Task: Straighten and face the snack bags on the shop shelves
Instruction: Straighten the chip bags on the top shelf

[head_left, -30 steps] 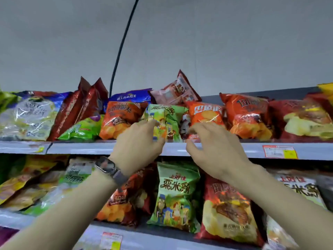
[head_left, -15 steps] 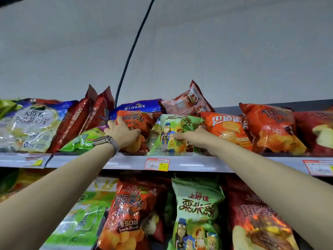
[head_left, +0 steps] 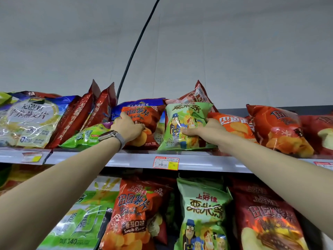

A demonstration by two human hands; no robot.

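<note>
On the top shelf an orange-red chip bag stands facing front, and my left hand, with a watch on its wrist, grips its left side. Beside it to the right a light green snack bag stands nearly upright; my right hand holds its right edge with the thumb across the front. Behind them lie a blue bag and a tilted pink-red bag.
Left on the top shelf are dark red bags leaning, a flat green bag and a large clear oat bag. Orange bags lie to the right. The lower shelf holds more bags. A black cable runs up the wall.
Both hands have reached further onto the top shelf and taken hold of the bags. The green bag and the orange-red bag now stand more upright. The view has tilted upward.
</note>
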